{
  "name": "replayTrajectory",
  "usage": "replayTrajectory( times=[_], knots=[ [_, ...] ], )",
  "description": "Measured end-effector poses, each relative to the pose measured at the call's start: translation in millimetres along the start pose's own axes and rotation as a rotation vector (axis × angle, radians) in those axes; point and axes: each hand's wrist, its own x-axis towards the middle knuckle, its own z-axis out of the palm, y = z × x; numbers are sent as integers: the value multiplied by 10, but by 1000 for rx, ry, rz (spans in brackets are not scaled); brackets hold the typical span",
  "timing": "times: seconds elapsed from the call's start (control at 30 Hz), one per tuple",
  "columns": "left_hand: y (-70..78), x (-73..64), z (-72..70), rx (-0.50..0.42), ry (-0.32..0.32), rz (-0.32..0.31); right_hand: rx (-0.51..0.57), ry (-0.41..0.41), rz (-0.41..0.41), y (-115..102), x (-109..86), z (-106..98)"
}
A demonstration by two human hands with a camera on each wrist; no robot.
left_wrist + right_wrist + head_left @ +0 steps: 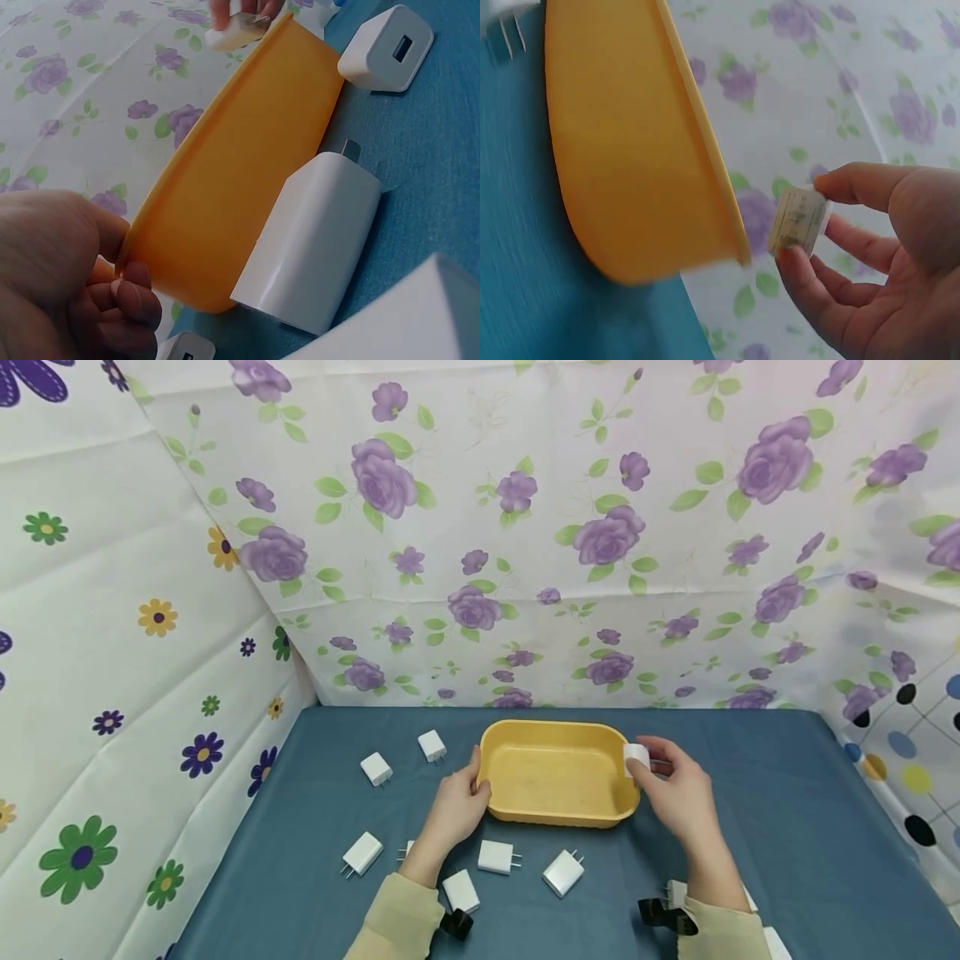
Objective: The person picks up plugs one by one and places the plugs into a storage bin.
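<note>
A shallow yellow plastic tray with rounded corners sits on the blue cloth, and no items show inside it. At its left end my left hand grips the rim, thumb on one side and fingers on the other, as the left wrist view also shows. My right hand pinches a white USB wall charger between thumb and fingers at the tray's right rim. In the right wrist view the charger turns its printed end toward the camera, beside the rim.
Several more white chargers lie scattered: two left of the tray, others in front, such as one charger near the tray and another. A few lie partly hidden under my forearms. Floral cloth walls rise behind and at the sides.
</note>
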Motion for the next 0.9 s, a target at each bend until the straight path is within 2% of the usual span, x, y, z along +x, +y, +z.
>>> replayTrajectory(
  times=[0.03, 0.13, 0.23, 0.37, 0.4, 0.5, 0.53, 0.6, 0.67, 0.73, 0.77, 0.9],
  knots=[
    [13, -4, -3, 7, -2, 3, 9, -8, -10, -20, 6, 38],
    [301, -92, -95, 19, -15, -9, 59, -66, -31, -72, 34, 172],
    [304, -87, -78, 28, -23, -18, 127, -147, -34, -105, 84, 339],
    [256, -79, -61, -14, -29, 11, 176, -241, -6, -175, 171, 597],
    [181, -63, -35, -15, -25, 38, 175, -258, 2, -195, 198, 667],
    [81, -50, -12, -50, -22, 77, 138, -283, 33, -264, 282, 869],
    [-19, -25, 27, -45, -17, 94, 125, -288, 43, -285, 311, 935],
    [-98, -8, 46, -43, -14, 107, 88, -298, 60, -331, 360, 1049],
    [-82, -13, 36, -51, -18, 87, 46, -302, 67, -377, 397, 1146],
    [-38, -26, 25, -42, -19, 73, 7, -306, 63, -419, 426, 1229],
    [65, -57, -16, -49, -24, 50, -12, -304, 59, -436, 438, 1265],
    [272, -121, -63, -32, -37, -4, -55, -286, 26, -482, 482, 1398]
  ],
)
